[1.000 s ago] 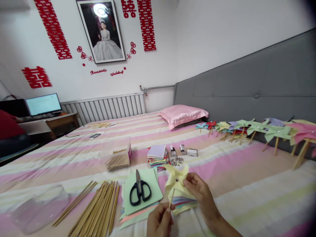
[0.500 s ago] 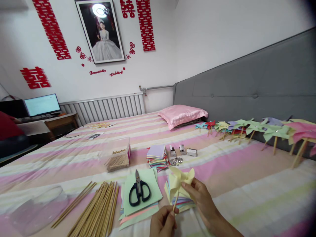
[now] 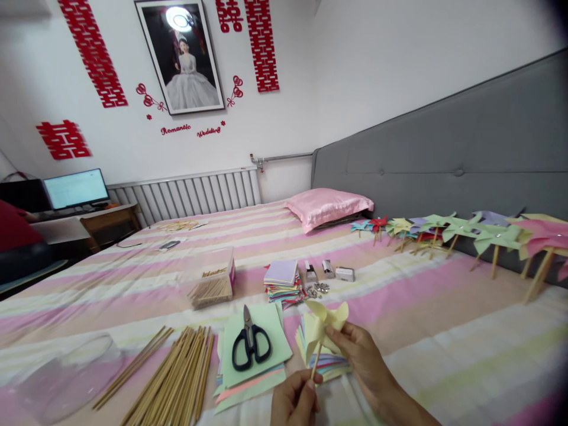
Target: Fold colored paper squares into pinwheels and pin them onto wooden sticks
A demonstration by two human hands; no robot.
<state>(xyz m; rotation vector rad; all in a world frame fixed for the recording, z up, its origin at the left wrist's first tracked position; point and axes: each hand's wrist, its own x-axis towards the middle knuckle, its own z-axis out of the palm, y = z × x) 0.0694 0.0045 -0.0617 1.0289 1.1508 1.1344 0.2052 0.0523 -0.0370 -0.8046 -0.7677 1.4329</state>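
A pale yellow paper pinwheel (image 3: 316, 329) on a thin wooden stick (image 3: 318, 358) is held up in front of me. My left hand (image 3: 296, 397) pinches the lower part of the stick between thumb and fingers. At the pinwheel's right side, my right hand (image 3: 361, 355) grips the paper, thumb in front and the other fingers partly hidden behind it. Beneath the pinwheel lies a stack of coloured paper (image 3: 331, 367), partly covered by it. Black-handled scissors (image 3: 251, 343) rest on larger green sheets (image 3: 277, 337) to the left.
Wooden sticks (image 3: 177, 378) and a clear plastic container (image 3: 66, 378) lie front left. Beyond are a box of small sticks (image 3: 215, 290), square papers (image 3: 281, 275), metal pins (image 3: 317, 290) and small boxes (image 3: 345, 274). Finished pinwheels (image 3: 497, 236) line the grey headboard (image 3: 444, 142). A person in red (image 3: 18, 231) sits far left.
Almost nothing differs. My right hand and its thumb have shifted very slightly left against the yellow paper; my left hand still holds the stick.
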